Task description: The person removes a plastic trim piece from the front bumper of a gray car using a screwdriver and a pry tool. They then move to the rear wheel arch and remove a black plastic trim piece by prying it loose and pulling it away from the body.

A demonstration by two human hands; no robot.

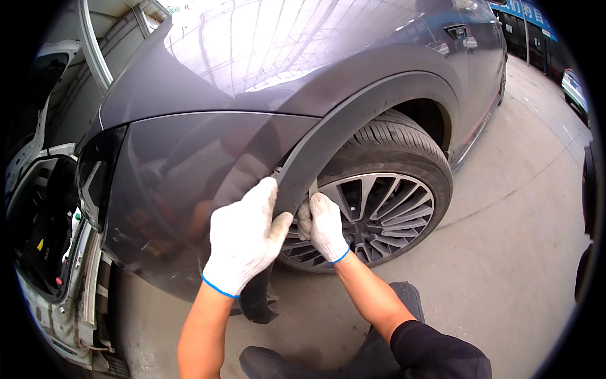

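Note:
A dark plastic wheel arch trim [297,170] curves round the front wheel of a grey car. It stands slightly off the fender [183,164] near my fingers, and its lower end hangs loose. My left hand [243,234], in a white knitted glove with a blue cuff, grips the trim's outer edge, thumb across its face. On the wheel side, my gloved right hand [323,227] is closed in a fist beside the trim's inner edge. A thin pale strip [314,186] shows just above that fist; what the fingers hold is hidden.
The tyre [404,148] and multi-spoke rim [385,208] are right beside my right hand. A headlight [98,177] sits at the car's front corner. Farther left stands a stripped white car body part [57,309]. My knee and shoe are below, on the concrete floor [505,265].

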